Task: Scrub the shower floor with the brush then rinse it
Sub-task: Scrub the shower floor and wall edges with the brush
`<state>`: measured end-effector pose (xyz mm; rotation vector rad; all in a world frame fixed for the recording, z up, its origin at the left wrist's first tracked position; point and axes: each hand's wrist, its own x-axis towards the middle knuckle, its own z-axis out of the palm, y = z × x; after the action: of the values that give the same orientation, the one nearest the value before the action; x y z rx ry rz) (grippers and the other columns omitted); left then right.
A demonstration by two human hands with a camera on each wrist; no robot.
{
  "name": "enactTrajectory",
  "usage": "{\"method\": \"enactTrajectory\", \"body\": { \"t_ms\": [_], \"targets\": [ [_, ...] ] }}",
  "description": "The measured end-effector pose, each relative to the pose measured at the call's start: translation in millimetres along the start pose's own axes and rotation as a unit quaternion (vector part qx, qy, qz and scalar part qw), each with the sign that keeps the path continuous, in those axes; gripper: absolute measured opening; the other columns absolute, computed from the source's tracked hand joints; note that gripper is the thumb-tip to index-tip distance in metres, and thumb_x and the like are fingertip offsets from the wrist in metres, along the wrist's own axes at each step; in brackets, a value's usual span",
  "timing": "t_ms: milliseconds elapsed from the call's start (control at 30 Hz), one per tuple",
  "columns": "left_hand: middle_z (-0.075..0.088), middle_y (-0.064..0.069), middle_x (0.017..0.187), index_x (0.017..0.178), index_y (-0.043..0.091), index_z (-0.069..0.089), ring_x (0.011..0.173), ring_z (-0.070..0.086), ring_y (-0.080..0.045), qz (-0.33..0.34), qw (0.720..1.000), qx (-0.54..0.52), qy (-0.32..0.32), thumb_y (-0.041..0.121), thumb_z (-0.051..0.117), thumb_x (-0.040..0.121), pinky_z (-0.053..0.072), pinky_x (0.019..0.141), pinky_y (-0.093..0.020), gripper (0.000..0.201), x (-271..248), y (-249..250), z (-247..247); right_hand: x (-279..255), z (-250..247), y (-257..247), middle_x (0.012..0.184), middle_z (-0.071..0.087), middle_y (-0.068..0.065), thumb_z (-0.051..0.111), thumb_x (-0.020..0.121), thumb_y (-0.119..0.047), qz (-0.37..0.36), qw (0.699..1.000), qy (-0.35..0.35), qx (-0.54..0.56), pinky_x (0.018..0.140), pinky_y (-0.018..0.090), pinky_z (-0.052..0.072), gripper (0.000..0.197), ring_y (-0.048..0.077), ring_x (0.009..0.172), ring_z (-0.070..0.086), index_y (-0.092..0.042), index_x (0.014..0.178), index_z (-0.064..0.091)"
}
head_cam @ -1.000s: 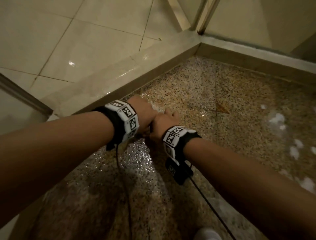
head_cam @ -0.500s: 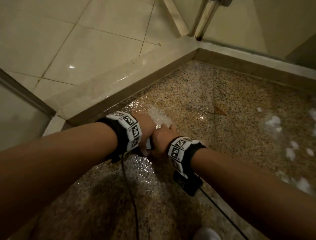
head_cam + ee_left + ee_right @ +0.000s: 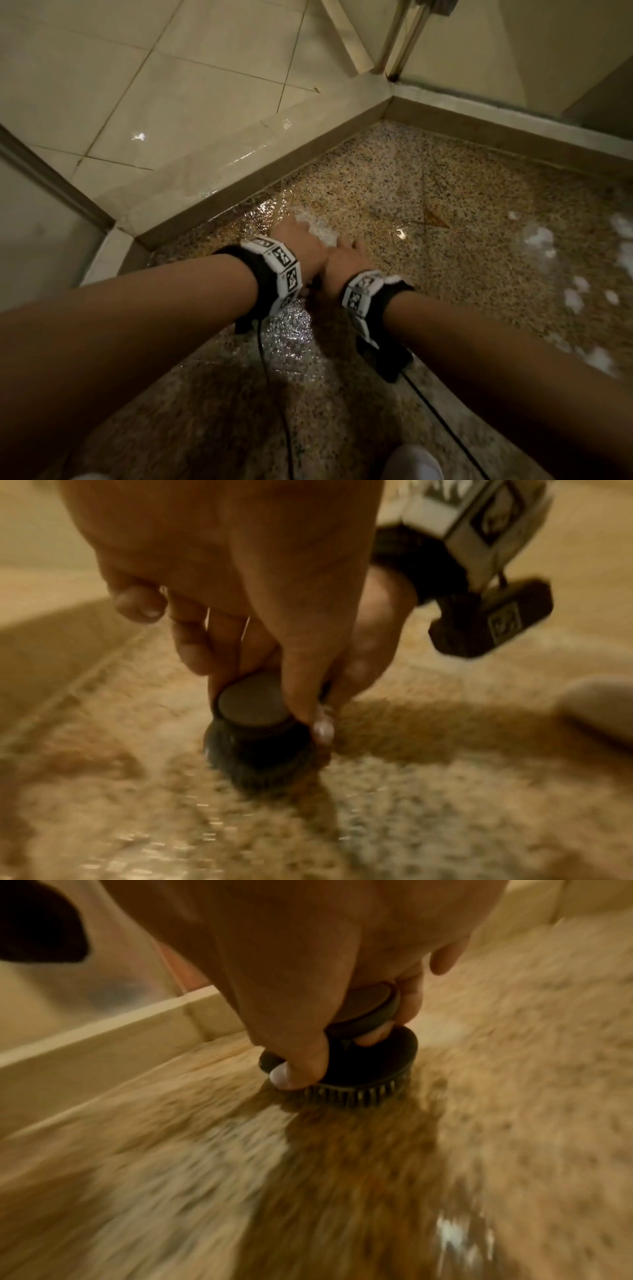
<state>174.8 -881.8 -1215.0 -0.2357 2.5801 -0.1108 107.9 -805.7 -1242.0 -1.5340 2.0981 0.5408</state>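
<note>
One brush [image 3: 359,1053] is in play, a round dark one with a knob handle on top and short bristles underneath, and both hands are on it. Going from left to right across the shower floor [image 3: 445,274]: the raised kerb [image 3: 239,178] runs along the left edge and meets a second kerb at the far corner; just inside it the floor shines wet; then comes the left hand [image 3: 301,246], then the right hand [image 3: 346,263] touching it, and well to the right a scatter of white foam patches [image 3: 537,236] near the right edge. The left hand's fingers [image 3: 308,685] curl down around the knob from its side, and the right hand's fingers [image 3: 298,1066] wrap the same knob, thumb tip pressed on the brush's flat back. The brush sits directly beneath both sets of fingers, bristles flat on the speckled stone, its axis upright, so neither hand is nearer than the other; the pressure comes straight down. Both wrist views are streaked with blur, which I read as a scrubbing stroke under way close to the left kerb. Counted: one brush, two hands, two kerb runs in sight, and several foam patches too blurred to number. Rinsing looks not yet begun, since the foam lies unwashed.
</note>
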Motion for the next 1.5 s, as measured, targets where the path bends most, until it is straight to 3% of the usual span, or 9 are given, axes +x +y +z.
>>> {"method": "enactTrajectory", "body": {
  "t_ms": [133, 200, 400, 567, 733, 900, 1067, 1267, 1500],
  "targets": [
    [0.067, 0.011, 0.085, 0.090, 0.028, 0.063, 0.083, 0.066, -0.015, 0.035, 0.994, -0.081, -0.058, 0.047, 0.078, 0.069, 0.047, 0.065, -0.021, 0.032, -8.7, 4.5, 16.9, -11.2, 9.7, -10.5, 0.139, 0.050, 0.003, 0.059, 0.085, -0.053, -0.067, 0.997, -0.040, -0.011, 0.116, 0.054, 0.008, 0.052, 0.035, 0.136, 0.030, -0.030, 0.131, 0.054],
    [0.066, 0.008, 0.087, 0.098, 0.025, 0.063, 0.083, 0.066, -0.017, 0.065, 0.987, -0.087, -0.119, 0.047, 0.080, 0.065, 0.045, 0.067, -0.022, 0.043, -18.4, 17.2, 33.0, -31.7, 31.2, -19.2, 0.126, 0.058, 0.001, 0.064, 0.081, -0.051, -0.126, 0.990, -0.059, -0.031, 0.111, 0.051, 0.016, 0.043, 0.031, 0.126, 0.041, -0.031, 0.118, 0.060],
    [0.044, 0.009, 0.060, 0.060, 0.024, 0.040, 0.066, 0.049, -0.015, 0.018, 0.995, -0.078, -0.052, 0.053, 0.076, 0.067, 0.045, 0.081, -0.030, 0.047, -1.5, -3.2, 8.1, -4.8, 7.1, 1.1, 0.126, 0.058, 0.001, 0.060, 0.084, -0.058, -0.069, 0.996, -0.023, -0.046, 0.113, 0.050, 0.015, 0.046, 0.030, 0.131, 0.035, -0.030, 0.120, 0.061],
    [0.065, 0.001, 0.109, 0.109, 0.025, 0.060, 0.099, 0.062, -0.021, 0.090, 0.981, -0.059, -0.159, 0.046, 0.071, 0.075, 0.043, 0.096, -0.039, 0.041, -34.2, 22.9, 36.2, -41.5, 52.2, -28.0, 0.114, 0.062, -0.001, 0.062, 0.078, -0.059, -0.152, 0.987, -0.024, -0.043, 0.105, 0.051, 0.019, 0.047, 0.028, 0.114, 0.046, -0.030, 0.115, 0.062],
    [0.064, -0.002, 0.114, 0.109, 0.024, 0.060, 0.111, 0.056, -0.023, 0.041, 0.998, 0.012, -0.055, 0.051, 0.067, 0.077, 0.033, 0.105, -0.042, 0.042, -19.8, 5.3, 7.3, -9.9, 22.9, -17.2, 0.132, 0.056, -0.002, 0.052, 0.080, -0.070, -0.072, 0.996, 0.007, -0.058, 0.111, 0.052, 0.012, 0.060, 0.030, 0.128, 0.034, -0.035, 0.128, 0.058],
    [0.068, 0.002, 0.100, 0.090, 0.026, 0.058, 0.088, 0.063, -0.021, 0.091, 0.984, -0.073, -0.134, 0.054, 0.068, 0.073, 0.047, 0.088, -0.034, 0.035, -54.4, 21.7, 45.9, -38.1, 55.7, -42.0, 0.117, 0.062, 0.002, 0.048, 0.083, -0.068, -0.185, 0.976, -0.047, -0.106, 0.102, 0.052, 0.016, 0.050, 0.032, 0.115, 0.043, -0.033, 0.117, 0.061],
    [0.064, 0.003, 0.112, 0.117, 0.026, 0.055, 0.122, 0.048, -0.025, 0.015, 0.998, -0.019, -0.066, 0.055, 0.066, 0.076, 0.031, 0.102, -0.043, 0.052, -41.7, 2.8, 31.3, -10.9, 20.5, -32.7, 0.106, 0.064, -0.003, 0.051, 0.081, -0.069, -0.111, 0.988, 0.009, -0.104, 0.103, 0.048, 0.020, 0.053, 0.027, 0.116, 0.040, -0.027, 0.111, 0.061],
    [0.058, 0.001, 0.122, 0.126, 0.027, 0.050, 0.123, 0.046, -0.029, 0.062, 0.989, -0.030, -0.132, 0.052, 0.055, 0.086, 0.025, 0.104, -0.043, 0.047, -69.9, 21.5, 58.3, -38.3, 32.6, -56.0, 0.124, 0.058, 0.003, 0.054, 0.084, -0.061, -0.182, 0.978, -0.052, -0.089, 0.110, 0.052, 0.013, 0.055, 0.032, 0.124, 0.040, -0.025, 0.125, 0.057],
    [0.059, 0.002, 0.125, 0.127, 0.024, 0.051, 0.125, 0.042, -0.028, -0.006, 0.996, -0.007, -0.093, 0.058, 0.062, 0.079, 0.019, 0.108, -0.045, 0.060, -45.3, -11.2, 33.4, -2.3, -0.5, -46.8, 0.128, 0.057, 0.000, 0.052, 0.083, -0.067, -0.106, 0.992, -0.012, -0.063, 0.110, 0.051, 0.015, 0.060, 0.031, 0.125, 0.037, -0.026, 0.126, 0.056]
  ]
}}
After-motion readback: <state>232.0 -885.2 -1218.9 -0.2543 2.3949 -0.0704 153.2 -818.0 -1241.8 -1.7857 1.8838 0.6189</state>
